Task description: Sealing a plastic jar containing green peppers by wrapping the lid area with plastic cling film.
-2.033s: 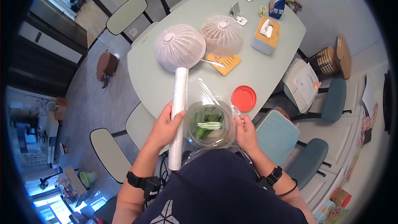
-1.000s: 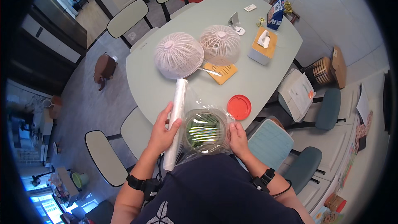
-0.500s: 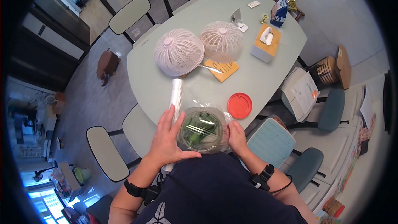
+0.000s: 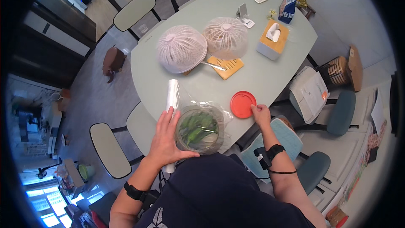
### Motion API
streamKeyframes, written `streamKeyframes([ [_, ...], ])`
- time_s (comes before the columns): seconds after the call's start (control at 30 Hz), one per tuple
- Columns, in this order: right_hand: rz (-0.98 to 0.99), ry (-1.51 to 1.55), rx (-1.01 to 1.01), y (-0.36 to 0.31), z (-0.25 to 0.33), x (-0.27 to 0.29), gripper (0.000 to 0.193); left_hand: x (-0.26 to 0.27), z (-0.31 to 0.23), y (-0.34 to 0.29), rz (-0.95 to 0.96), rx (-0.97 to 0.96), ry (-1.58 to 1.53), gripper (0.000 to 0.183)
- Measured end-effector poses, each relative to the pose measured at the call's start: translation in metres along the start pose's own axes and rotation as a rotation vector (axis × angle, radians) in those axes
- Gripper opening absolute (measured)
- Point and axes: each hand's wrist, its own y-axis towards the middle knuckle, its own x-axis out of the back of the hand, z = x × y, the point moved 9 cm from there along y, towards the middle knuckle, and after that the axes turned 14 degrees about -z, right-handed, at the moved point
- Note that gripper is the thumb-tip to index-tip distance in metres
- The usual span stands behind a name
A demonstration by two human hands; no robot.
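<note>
A clear round bowl point(image 4: 216, 147) of green vegetables point(image 4: 197, 127) stands at the table's near edge, with clear plastic wrap point(image 4: 225, 109) spread over and around it. My left hand point(image 4: 167, 140) lies along the bowl's left side, fingers stretched and thumb reaching across the near rim. Beside those fingers is the white roll of wrap point(image 4: 172, 95), running on beneath the hand. To the right of the bowl, my right hand point(image 4: 261, 113) pinches the edge of a round red lid point(image 4: 243, 104), which lies on the table.
Two pale pink mesh food covers point(image 4: 182, 50) stand farther back, beside a yellow slotted board point(image 4: 226, 67). A tissue box point(image 4: 271, 50), a phone stand point(image 4: 242, 12) and a blue bag point(image 4: 287, 7) are at the far right. Chairs point(image 4: 110, 150) surround the table point(image 4: 158, 88).
My right hand has left the wrap at the bowl's right side and moved right to the red lid, taking its edge. My left hand and the bowl have shifted slightly left.
</note>
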Motion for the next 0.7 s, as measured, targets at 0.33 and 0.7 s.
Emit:
streamKeyframes([
  [0.33, 0.072, 0.399, -0.328, -0.001, -0.013, -0.019, 0.029, -0.006, 0.004, -0.001, 0.029, 0.029, 0.029, 0.143],
  [0.7, 0.2, 1.055, -0.551, -0.055, 0.073, 0.102, 0.023, -0.008, 0.022, -0.003, 0.088, -0.007, -0.064, 0.14],
])
